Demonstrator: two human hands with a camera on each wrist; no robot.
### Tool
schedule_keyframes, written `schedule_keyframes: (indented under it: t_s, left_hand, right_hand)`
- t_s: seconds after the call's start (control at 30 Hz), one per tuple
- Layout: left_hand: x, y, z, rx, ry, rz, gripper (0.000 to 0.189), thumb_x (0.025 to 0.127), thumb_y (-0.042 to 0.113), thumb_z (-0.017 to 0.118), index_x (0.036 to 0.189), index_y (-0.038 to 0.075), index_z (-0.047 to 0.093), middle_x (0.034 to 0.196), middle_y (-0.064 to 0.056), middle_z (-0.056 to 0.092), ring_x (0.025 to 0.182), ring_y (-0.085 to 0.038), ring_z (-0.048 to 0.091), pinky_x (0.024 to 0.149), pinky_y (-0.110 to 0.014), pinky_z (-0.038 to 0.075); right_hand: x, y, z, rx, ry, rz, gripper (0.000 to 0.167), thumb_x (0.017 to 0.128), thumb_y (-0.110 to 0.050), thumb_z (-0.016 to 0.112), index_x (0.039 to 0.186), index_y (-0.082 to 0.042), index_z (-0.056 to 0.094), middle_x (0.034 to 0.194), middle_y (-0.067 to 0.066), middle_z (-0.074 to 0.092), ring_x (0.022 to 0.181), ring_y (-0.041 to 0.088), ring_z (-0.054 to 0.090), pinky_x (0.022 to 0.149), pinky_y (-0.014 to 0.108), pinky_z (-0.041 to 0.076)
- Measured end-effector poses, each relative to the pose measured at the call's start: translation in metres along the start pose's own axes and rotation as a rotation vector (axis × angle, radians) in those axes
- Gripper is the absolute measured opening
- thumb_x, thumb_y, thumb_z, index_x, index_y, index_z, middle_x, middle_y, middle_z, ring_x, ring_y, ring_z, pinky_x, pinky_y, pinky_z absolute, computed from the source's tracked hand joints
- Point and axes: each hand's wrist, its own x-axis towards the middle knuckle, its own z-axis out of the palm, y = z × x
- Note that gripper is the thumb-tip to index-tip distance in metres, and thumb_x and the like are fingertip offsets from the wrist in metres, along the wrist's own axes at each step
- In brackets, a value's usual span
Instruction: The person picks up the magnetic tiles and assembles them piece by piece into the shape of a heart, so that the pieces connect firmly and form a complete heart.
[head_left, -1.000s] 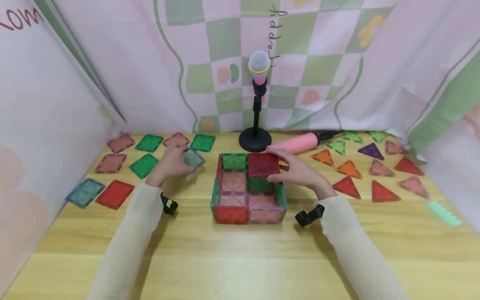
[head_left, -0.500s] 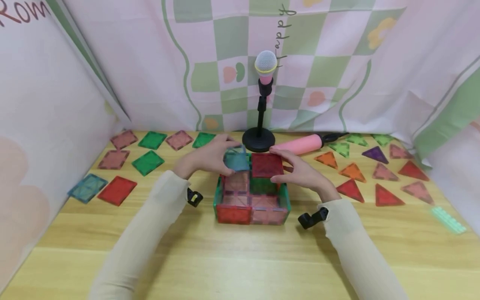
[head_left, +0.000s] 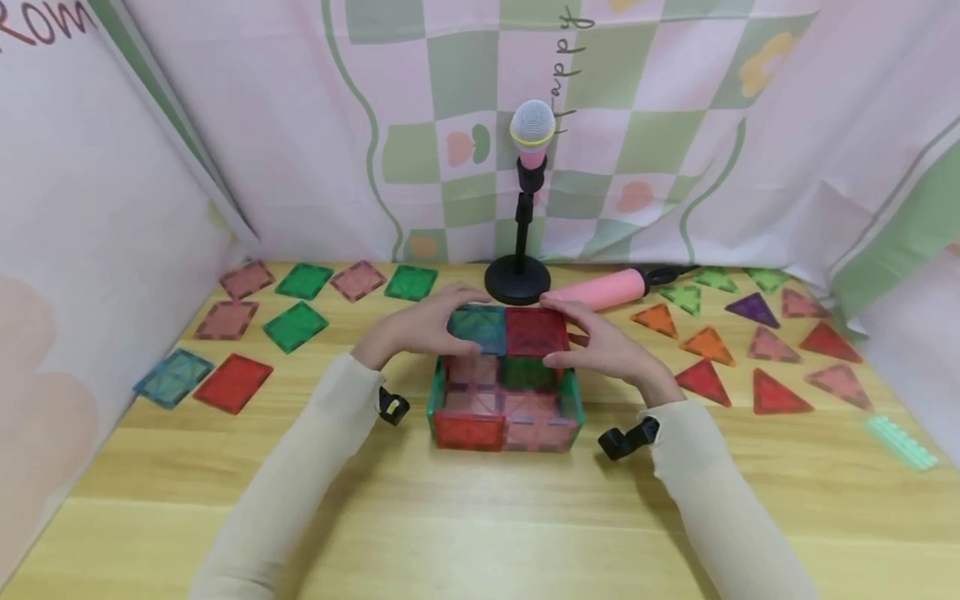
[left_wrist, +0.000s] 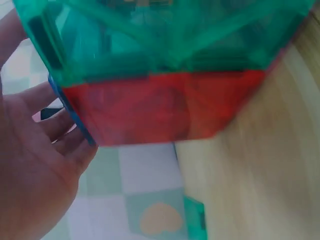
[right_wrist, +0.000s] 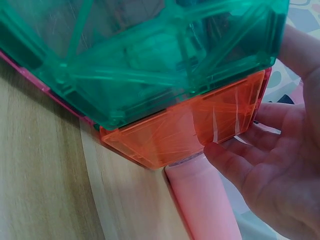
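An open box of translucent magnetic tiles (head_left: pixel 468 431) stands mid-table, with red and pink front walls and green sides. Along its back, a blue magnetic tile (head_left: pixel 480 329) lies edge to edge with a dark red magnetic tile (head_left: pixel 536 331), both at rim height. My left hand (head_left: pixel 420 325) holds the blue tile, thumb at its front edge and fingers behind. On the other side my right hand (head_left: pixel 606 343) grips the red tile's outer corner the same way. A red side wall (left_wrist: pixel 160 107) shows in the left wrist view, an orange one (right_wrist: pixel 150 131) in the right.
Square tiles, such as a red square (head_left: pixel 234 382), lie spread at left. Several triangles, including a purple triangle (head_left: pixel 752 307), lie at right near a mint studded strip (head_left: pixel 902 442). Behind the box are a microphone stand (head_left: pixel 517 279) and a pink cylinder (head_left: pixel 600 289).
My left hand has carried the blue tile rightward from the table and set it at the box's back beside the red tile. The right hand has kept its hold there.
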Motion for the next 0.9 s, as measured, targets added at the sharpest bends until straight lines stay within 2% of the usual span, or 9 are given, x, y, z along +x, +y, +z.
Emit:
schedule_keyframes:
  t_s: [0.13, 0.23, 0.3, 0.37, 0.5, 0.6, 0.67, 0.8, 0.9]
  left_hand:
    - [-0.007, -0.024, 0.002, -0.084, 0.140, -0.026, 0.058, 0.091, 0.026, 0.064, 0.140, 0.002, 0.043, 0.140, -0.018, 0.046, 0.128, -0.034, 0.043, 0.108, -0.048, 0.035]
    - [-0.009, -0.048, 0.000, -0.119, 0.234, -0.081, 0.053, 0.093, 0.020, 0.060, 0.138, -0.002, 0.043, 0.136, -0.022, 0.047, 0.122, -0.038, 0.046, 0.104, -0.050, 0.038]
    - [-0.007, -0.065, -0.002, -0.114, 0.272, -0.121, 0.052, 0.093, 0.016, 0.060, 0.136, -0.005, 0.042, 0.135, -0.025, 0.046, 0.122, -0.041, 0.046, 0.103, -0.051, 0.039]
    - [-0.003, -0.078, -0.006, -0.091, 0.274, -0.174, 0.055, 0.090, 0.013, 0.062, 0.136, -0.007, 0.040, 0.137, -0.027, 0.043, 0.124, -0.042, 0.044, 0.104, -0.052, 0.037]
    - [0.009, -0.099, -0.016, -0.044, 0.212, -0.247, 0.068, 0.080, 0.003, 0.067, 0.140, -0.007, 0.035, 0.144, -0.028, 0.034, 0.128, -0.044, 0.039, 0.105, -0.055, 0.035]
    - [0.017, -0.109, -0.023, 0.002, 0.117, -0.296, 0.080, 0.071, -0.002, 0.069, 0.143, -0.002, 0.033, 0.145, -0.027, 0.031, 0.124, -0.042, 0.038, 0.101, -0.056, 0.037]
    - [0.022, -0.114, -0.028, 0.052, 0.037, -0.322, 0.085, 0.068, -0.003, 0.068, 0.145, 0.000, 0.032, 0.148, -0.027, 0.027, 0.129, -0.042, 0.033, 0.102, -0.056, 0.036]
    - [0.026, -0.114, -0.037, 0.111, -0.117, -0.397, 0.090, 0.072, -0.004, 0.065, 0.151, 0.006, 0.022, 0.156, -0.023, 0.012, 0.142, -0.042, 0.013, 0.110, -0.058, 0.025]
    - [0.032, -0.108, -0.041, 0.123, -0.178, -0.445, 0.090, 0.076, -0.003, 0.065, 0.152, 0.009, 0.018, 0.158, -0.022, 0.007, 0.144, -0.043, 0.006, 0.112, -0.060, 0.019]
  right_hand:
    - [-0.001, 0.001, -0.002, 0.004, 0.005, 0.008, 0.082, 0.083, -0.011, 0.073, 0.150, -0.009, 0.026, 0.157, 0.012, 0.020, 0.144, 0.029, 0.019, 0.111, 0.055, 0.027]
    - [-0.002, 0.001, -0.003, 0.010, 0.008, 0.016, 0.082, 0.083, -0.012, 0.073, 0.151, -0.012, 0.026, 0.157, 0.010, 0.020, 0.145, 0.028, 0.018, 0.112, 0.055, 0.025]
    - [-0.002, 0.001, -0.004, 0.014, 0.007, 0.018, 0.082, 0.083, -0.012, 0.073, 0.151, -0.013, 0.026, 0.157, 0.009, 0.020, 0.145, 0.027, 0.018, 0.112, 0.055, 0.024]
    - [-0.002, 0.001, -0.004, 0.010, 0.009, 0.015, 0.083, 0.083, -0.013, 0.073, 0.151, -0.013, 0.026, 0.157, 0.010, 0.020, 0.145, 0.027, 0.018, 0.112, 0.055, 0.024]
    - [-0.003, 0.002, -0.003, 0.005, 0.009, 0.001, 0.083, 0.082, -0.012, 0.074, 0.151, -0.011, 0.026, 0.156, 0.011, 0.021, 0.144, 0.027, 0.019, 0.112, 0.055, 0.026]
    - [-0.003, 0.003, -0.001, 0.002, 0.008, -0.010, 0.084, 0.082, -0.012, 0.074, 0.151, -0.010, 0.026, 0.156, 0.012, 0.022, 0.143, 0.026, 0.021, 0.111, 0.055, 0.028]
    - [-0.002, 0.003, 0.000, 0.000, 0.008, -0.018, 0.084, 0.082, -0.012, 0.075, 0.150, -0.010, 0.027, 0.155, 0.011, 0.024, 0.142, 0.026, 0.023, 0.110, 0.054, 0.029]
    - [-0.002, 0.002, 0.001, 0.002, 0.003, -0.028, 0.084, 0.082, -0.011, 0.075, 0.151, -0.009, 0.026, 0.154, 0.011, 0.025, 0.141, 0.025, 0.025, 0.110, 0.053, 0.030]
    - [-0.003, 0.003, -0.001, -0.009, 0.008, -0.026, 0.084, 0.082, -0.011, 0.074, 0.150, -0.008, 0.026, 0.155, 0.012, 0.025, 0.141, 0.027, 0.024, 0.110, 0.054, 0.030]
